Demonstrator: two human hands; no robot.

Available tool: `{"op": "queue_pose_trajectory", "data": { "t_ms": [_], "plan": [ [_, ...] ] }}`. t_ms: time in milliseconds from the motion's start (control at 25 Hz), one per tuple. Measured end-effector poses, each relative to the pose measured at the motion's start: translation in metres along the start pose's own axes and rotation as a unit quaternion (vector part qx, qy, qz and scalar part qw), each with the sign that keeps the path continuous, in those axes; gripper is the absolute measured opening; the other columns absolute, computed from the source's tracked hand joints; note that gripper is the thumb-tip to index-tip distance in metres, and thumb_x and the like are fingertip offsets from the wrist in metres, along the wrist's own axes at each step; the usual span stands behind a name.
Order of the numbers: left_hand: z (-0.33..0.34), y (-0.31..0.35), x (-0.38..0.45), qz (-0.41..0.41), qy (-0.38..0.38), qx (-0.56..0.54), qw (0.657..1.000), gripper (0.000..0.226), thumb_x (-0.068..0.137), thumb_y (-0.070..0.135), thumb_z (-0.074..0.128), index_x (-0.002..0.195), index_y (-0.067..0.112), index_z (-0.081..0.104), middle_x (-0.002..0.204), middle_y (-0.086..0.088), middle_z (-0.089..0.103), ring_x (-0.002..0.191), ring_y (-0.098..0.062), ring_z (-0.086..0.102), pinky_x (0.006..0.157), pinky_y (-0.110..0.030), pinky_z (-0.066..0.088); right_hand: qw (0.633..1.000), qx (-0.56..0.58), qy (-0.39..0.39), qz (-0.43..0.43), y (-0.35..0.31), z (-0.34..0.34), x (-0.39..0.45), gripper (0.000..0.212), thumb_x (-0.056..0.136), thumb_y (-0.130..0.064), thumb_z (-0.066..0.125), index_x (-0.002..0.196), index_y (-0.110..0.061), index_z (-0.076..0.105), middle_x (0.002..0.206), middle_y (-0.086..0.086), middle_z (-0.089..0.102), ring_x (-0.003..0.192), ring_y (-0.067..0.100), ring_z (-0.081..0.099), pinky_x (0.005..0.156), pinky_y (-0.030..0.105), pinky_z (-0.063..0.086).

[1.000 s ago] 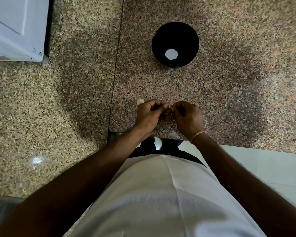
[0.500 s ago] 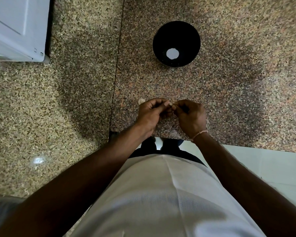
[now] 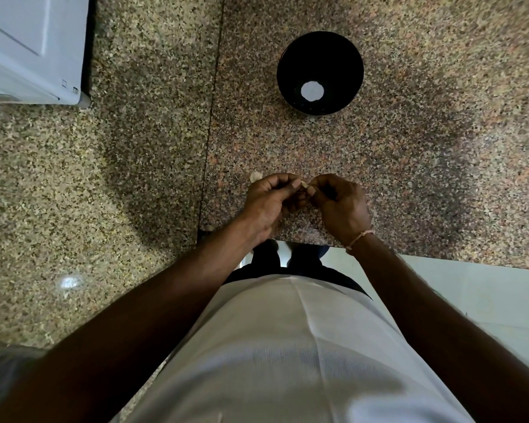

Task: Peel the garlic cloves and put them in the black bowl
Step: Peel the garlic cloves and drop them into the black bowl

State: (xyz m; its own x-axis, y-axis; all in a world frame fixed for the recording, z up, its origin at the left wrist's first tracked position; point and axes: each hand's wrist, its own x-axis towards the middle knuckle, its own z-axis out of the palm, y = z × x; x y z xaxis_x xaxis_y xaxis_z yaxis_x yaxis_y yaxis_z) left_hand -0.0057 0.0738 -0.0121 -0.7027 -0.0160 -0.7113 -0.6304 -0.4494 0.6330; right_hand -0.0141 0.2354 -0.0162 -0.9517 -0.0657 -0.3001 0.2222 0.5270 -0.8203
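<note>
It looked like a home kitchen: a speckled granite surface (image 3: 409, 178), a white appliance (image 3: 28, 47) beside it

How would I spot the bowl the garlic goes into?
Start at the speckled granite counter and look past the two hands toward its far side. The black bowl stands there alone, round and dark, with a white circular patch at its bottom.

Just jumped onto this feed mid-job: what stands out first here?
Both hands meet over the speckled stone counter: the left hand and right hand pinch a small pale garlic clove between their fingertips. Beyond them stands the black bowl, with a pale round patch at its bottom. Another pale piece lies beside the left hand.
</note>
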Motion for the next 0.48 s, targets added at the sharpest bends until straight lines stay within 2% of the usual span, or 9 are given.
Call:
{"op": "queue_pose_trajectory", "data": {
  "t_ms": [80, 160, 360, 480],
  "plan": [
    [-0.0008, 0.0006, -0.0014, -0.003, -0.002, -0.001, 1.0, 0.009, 0.097, -0.002, 0.066, 0.098, 0.005, 0.073, 0.089, -0.01, 0.076, 0.078, -0.017, 0.073, 0.072, -0.03, 0.064, 0.999, 0.038, -0.006, 0.022, -0.0026, 0.0018, -0.001, 0.007, 0.096, -0.019, 0.07, 0.089, -0.02, 0.073, 0.073, -0.001, 0.074, 0.068, 0.023, 0.07, 0.061, 0.041, 0.058],
    [-0.0015, 0.0007, -0.0026, -0.002, -0.003, 0.001, 1.0, 0.01, 0.096, -0.003, 0.066, 0.099, 0.005, 0.073, 0.089, -0.009, 0.076, 0.078, -0.018, 0.074, 0.072, -0.03, 0.064, 0.998, 0.05, 0.001, 0.037, -0.0047, 0.0026, -0.0018, 0.012, 0.096, -0.018, 0.069, 0.085, -0.021, 0.071, 0.073, 0.002, 0.074, 0.069, 0.029, 0.07, 0.063, 0.045, 0.059],
    [-0.0029, -0.0016, -0.0044, 0.0, -0.001, 0.016, 1.0, 0.01, 0.097, -0.003, 0.066, 0.099, 0.004, 0.072, 0.088, -0.008, 0.076, 0.077, -0.019, 0.073, 0.073, -0.031, 0.064, 0.997, 0.04, 0.029, 0.055, -0.002, 0.0028, -0.0001, 0.013, 0.096, -0.02, 0.068, 0.084, -0.023, 0.07, 0.071, -0.001, 0.073, 0.066, 0.025, 0.07, 0.063, 0.046, 0.059],
    [-0.0044, -0.0019, -0.0045, 0.001, -0.001, 0.017, 1.0, 0.009, 0.096, -0.004, 0.067, 0.103, -0.001, 0.071, 0.091, -0.012, 0.075, 0.075, -0.019, 0.073, 0.072, -0.031, 0.065, 0.997, 0.034, 0.038, 0.062, -0.0029, 0.0008, 0.0004, 0.011, 0.096, -0.019, 0.069, 0.086, -0.021, 0.072, 0.069, -0.003, 0.072, 0.064, 0.021, 0.069, 0.061, 0.041, 0.056]
  ]
}}
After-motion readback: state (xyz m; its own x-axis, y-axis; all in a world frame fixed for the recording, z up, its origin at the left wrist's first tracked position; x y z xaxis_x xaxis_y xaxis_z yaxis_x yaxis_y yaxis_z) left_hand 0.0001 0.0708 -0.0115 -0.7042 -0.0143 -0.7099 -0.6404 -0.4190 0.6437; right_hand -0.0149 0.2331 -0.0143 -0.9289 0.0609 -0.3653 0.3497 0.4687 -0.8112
